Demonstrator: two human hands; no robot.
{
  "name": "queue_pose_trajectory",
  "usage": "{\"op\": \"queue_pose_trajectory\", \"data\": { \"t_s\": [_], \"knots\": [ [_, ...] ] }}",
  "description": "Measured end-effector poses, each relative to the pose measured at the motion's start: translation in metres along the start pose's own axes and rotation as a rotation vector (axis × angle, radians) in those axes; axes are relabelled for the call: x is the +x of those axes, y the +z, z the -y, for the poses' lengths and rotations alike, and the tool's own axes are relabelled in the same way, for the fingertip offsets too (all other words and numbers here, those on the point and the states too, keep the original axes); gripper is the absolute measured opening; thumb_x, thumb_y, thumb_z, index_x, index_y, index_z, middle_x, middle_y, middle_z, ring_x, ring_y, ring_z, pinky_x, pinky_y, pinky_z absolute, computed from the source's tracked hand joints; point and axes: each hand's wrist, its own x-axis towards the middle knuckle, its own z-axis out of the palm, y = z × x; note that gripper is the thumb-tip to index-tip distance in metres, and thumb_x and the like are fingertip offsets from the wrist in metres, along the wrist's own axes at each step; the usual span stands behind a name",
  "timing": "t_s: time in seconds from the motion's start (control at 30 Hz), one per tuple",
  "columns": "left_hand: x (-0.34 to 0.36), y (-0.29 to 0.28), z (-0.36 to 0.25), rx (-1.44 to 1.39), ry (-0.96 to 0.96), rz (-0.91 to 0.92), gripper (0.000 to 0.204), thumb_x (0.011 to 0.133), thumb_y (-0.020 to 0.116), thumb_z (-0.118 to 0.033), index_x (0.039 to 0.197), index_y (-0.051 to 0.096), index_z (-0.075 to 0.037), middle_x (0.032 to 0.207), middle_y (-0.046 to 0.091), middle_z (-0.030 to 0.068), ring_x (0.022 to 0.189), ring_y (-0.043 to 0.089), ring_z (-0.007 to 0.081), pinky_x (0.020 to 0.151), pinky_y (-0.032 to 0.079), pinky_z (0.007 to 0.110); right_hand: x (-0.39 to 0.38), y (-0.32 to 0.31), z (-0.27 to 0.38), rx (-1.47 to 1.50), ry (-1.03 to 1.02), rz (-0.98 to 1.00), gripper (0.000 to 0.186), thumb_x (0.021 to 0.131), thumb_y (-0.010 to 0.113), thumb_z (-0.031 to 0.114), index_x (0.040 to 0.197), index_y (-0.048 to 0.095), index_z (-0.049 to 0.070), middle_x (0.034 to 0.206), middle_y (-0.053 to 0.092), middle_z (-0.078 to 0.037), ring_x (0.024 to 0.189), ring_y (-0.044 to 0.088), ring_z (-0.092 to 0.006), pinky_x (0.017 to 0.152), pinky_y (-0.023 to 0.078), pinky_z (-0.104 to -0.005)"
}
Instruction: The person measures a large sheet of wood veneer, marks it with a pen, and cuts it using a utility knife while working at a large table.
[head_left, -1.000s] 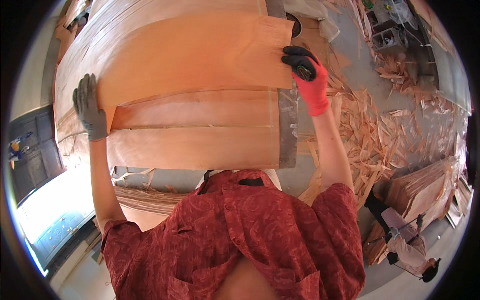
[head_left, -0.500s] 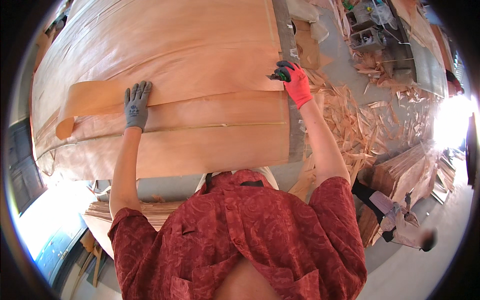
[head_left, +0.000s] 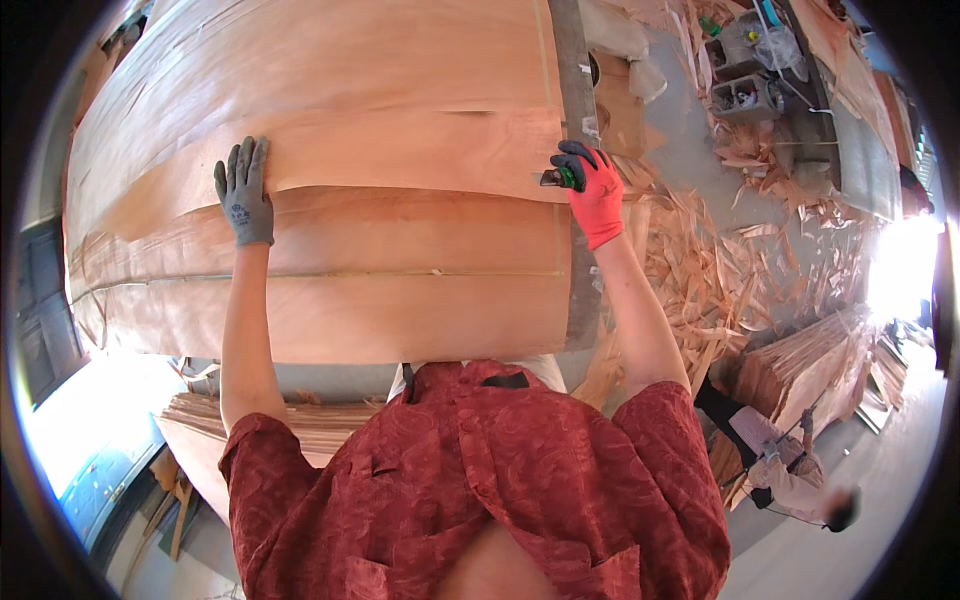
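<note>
A broad veneer strip [head_left: 400,150] lies across a large sheet-covered table, over wider veneer sheets [head_left: 420,232]. On the strip's left part my left hand [head_left: 245,195], in a grey glove, presses flat with its fingers extended. My right hand [head_left: 596,195], in a red glove with dark fingertips, is closed around a knife [head_left: 560,178] with a dark blade end and a green part. The knife sits at the strip's right end, near the table's right edge. Whether its blade touches the veneer I cannot tell.
A dark board edge [head_left: 583,300] borders the sheets on the right. Beyond it, veneer scraps [head_left: 690,260] cover the floor near hollow blocks [head_left: 745,97]. A co-worker [head_left: 775,455] stands at the lower right beside stacked veneer [head_left: 810,360]. Another stack [head_left: 190,430] lies at the lower left.
The strip's curled left end has come down and lies flatter. My left hand has shifted left and slightly away from me. My right hand still grips the knife, now slightly nearer me.
</note>
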Motion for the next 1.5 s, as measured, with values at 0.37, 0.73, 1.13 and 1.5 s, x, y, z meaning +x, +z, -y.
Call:
{"op": "queue_pose_trajectory", "data": {
  "t_s": [0.37,0.73,1.13,1.5],
  "knots": [
    [-0.047,-0.034,0.017,-0.033,0.042,0.156,0.067,0.075,0.044,0.014,0.135,0.056,-0.015,0.141,0.053,0.0065,0.136,0.043,0.0252,0.116,0.026,0.045,-0.039,-0.021,0.03,0.24,0.049,0.15,0.032,0.069,0.065,0.002,0.099,0.069,0.014,0.112,0.066,-0.001,0.103,0.061,-0.027,0.086,0.051,-0.0383],
    [-0.013,0.02,0.003,0.017,0.035,0.18,0.081,0.072,0.047,0.013,0.145,0.043,-0.021,0.149,0.044,0.0037,0.14,0.036,0.0224,0.118,0.021,0.045,-0.002,0.009,-0.019,0.073,0.04,0.053,0.033,0.069,0.065,0.0,0.098,0.07,0.014,0.112,0.066,-0.003,0.106,0.06,-0.0292,0.088,0.051,-0.0388],
    [0.032,0.019,-0.082,-0.373,0.052,0.156,0.056,0.092,0.061,-0.02,0.142,0.043,-0.001,0.149,0.039,0.0205,0.139,0.033,0.0418,0.116,0.024,0.049,-0.012,0.024,-0.03,0.048,0.07,0.035,0.025,0.073,0.068,0.004,0.098,0.069,0.01,0.109,0.066,-0.003,0.104,0.06,-0.0272,0.086,0.051,-0.0381],
    [0.055,0.038,-0.273,-0.404,0.176,0.362,0.061,0.097,0.047,-0.046,0.148,0.036,-0.015,0.157,0.027,0.0147,0.146,0.018,0.0368,0.119,0.008,0.051,-0.007,0.023,-0.033,0.077,0.054,0.04,0.034,0.07,0.068,0.003,0.103,0.069,0.011,0.111,0.066,-0.004,0.102,0.06,-0.0282,0.088,0.051,-0.0372]
  ]
}}
